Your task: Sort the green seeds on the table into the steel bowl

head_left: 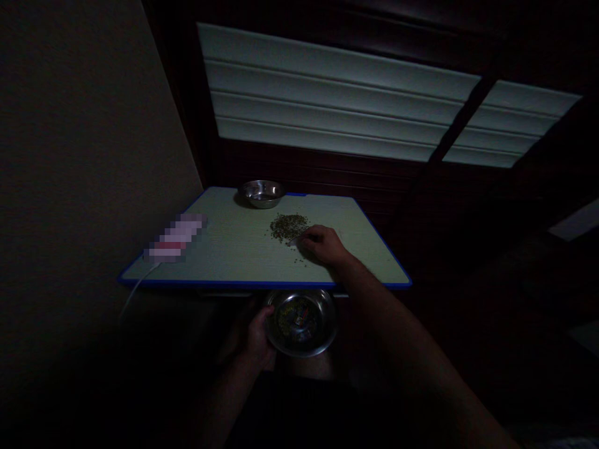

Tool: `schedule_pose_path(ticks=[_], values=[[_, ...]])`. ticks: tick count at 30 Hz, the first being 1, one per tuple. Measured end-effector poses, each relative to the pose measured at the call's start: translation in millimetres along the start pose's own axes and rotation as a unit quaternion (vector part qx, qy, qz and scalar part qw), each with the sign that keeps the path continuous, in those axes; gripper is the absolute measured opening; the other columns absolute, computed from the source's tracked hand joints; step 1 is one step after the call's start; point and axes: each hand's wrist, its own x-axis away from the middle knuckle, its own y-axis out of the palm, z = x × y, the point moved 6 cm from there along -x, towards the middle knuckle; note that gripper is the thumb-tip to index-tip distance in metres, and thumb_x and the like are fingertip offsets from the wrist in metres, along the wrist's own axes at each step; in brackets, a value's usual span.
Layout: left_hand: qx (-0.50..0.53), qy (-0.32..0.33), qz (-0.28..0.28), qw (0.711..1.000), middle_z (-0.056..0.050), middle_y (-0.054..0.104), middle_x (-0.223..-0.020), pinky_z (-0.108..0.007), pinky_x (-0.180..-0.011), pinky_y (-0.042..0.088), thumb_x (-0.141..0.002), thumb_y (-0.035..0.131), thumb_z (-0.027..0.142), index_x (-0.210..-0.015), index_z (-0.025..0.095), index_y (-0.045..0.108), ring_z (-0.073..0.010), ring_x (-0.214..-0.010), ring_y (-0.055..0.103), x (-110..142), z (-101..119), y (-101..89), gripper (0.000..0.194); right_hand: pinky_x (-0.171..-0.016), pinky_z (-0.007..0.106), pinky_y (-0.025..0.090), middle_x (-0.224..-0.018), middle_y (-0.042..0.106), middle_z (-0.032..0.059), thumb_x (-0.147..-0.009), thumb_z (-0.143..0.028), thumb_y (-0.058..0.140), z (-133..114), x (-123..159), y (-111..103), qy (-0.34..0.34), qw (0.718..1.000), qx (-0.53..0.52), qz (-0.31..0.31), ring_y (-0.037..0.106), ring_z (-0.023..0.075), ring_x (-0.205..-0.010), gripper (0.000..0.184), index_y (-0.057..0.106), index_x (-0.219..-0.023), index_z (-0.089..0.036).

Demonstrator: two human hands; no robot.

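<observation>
My left hand (260,333) is closed on the rim of a shiny metal bowl (329,333), below the table's near edge. Small bits and a colourful patch show inside that bowl, too dark to name. Over the table, my right hand (322,244) is closed, its fingertips at the near right side of a pile of small brown grains (286,226). A small pale thing shows at those fingertips; its kind is unclear in the dim light. A few loose grains lie just in front of the pile.
A second metal bowl (262,202) stands at the far left of the pale, blue-edged table (234,252). A blurred-out pale object (178,237) with a white cord lies on the left side. Behind the table are dark wood and pale slatted panels (322,100); a wall (93,125) rises at left.
</observation>
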Motion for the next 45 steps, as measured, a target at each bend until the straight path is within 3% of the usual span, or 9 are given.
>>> schedule_pose_path(ticks=[8,15,20,33,40,45], values=[[-0.017,-0.007,0.001,1.0,-0.01,0.078,-0.079,-0.038,-0.076,0.059,-0.072,0.062,0.018,-0.084,0.012,0.073,-0.0291,-0.085,0.073,1.5,0.5,1.2,0.017,-0.076,0.028,0.047,-0.082,0.072,0.0031,-0.074,-0.018,0.065,4.6,-0.1,0.3,0.004,1.0,-0.011,0.006,0.062,0.0159,-0.078,0.012,0.076,-0.08,-0.019],[-0.003,-0.001,-0.012,1.0,-0.01,0.077,-0.074,-0.036,-0.071,0.058,-0.07,0.065,0.019,-0.081,0.012,0.073,-0.0277,-0.077,0.073,-4.7,-1.2,-2.4,0.015,-0.075,0.027,0.046,-0.08,0.071,0.0022,-0.072,-0.016,0.064,5.4,0.5,0.8,0.017,0.999,-0.027,0.008,0.061,0.0151,-0.076,0.013,0.075,-0.078,-0.019],[-0.006,0.0,0.009,1.0,-0.01,0.077,-0.077,-0.034,-0.071,0.058,-0.07,0.064,0.017,-0.082,0.012,0.073,-0.0258,-0.077,0.073,-2.7,-0.4,-2.0,0.016,-0.074,0.026,0.045,-0.078,0.07,0.0029,-0.072,-0.016,0.062,1.5,0.9,-0.8,0.011,0.999,-0.032,0.013,0.061,0.015,-0.076,0.013,0.074,-0.076,-0.017],[0.002,-0.008,-0.007,1.0,-0.009,0.077,-0.077,-0.037,-0.073,0.058,-0.07,0.066,0.019,-0.084,0.013,0.072,-0.0293,-0.082,0.074,-4.5,-2.2,-3.3,0.017,-0.07,0.026,0.044,-0.071,0.067,0.0001,-0.069,-0.017,0.059,3.9,2.2,0.7,0.04,0.997,-0.068,0.008,0.058,0.0143,-0.071,0.012,0.071,-0.071,-0.018],[-0.004,-0.002,-0.004,1.0,-0.008,0.078,-0.082,-0.036,-0.077,0.059,-0.072,0.063,0.017,-0.084,0.014,0.073,-0.0273,-0.085,0.074,-1.1,0.2,-0.2,0.016,-0.07,0.027,0.044,-0.07,0.067,0.0011,-0.07,-0.019,0.061,3.9,1.7,3.0,0.037,0.996,-0.078,-0.012,0.058,0.0142,-0.069,0.011,0.072,-0.071,-0.017],[-0.007,-0.013,0.005,1.0,-0.01,0.077,-0.075,-0.038,-0.076,0.059,-0.072,0.062,0.018,-0.079,0.013,0.072,-0.0298,-0.083,0.074,1.8,-0.8,1.6,0.013,-0.068,0.027,0.044,-0.07,0.067,0.0014,-0.072,-0.02,0.062,2.8,2.6,3.7,0.037,0.997,-0.073,-0.01,0.057,0.0138,-0.068,0.011,0.072,-0.073,-0.016]])
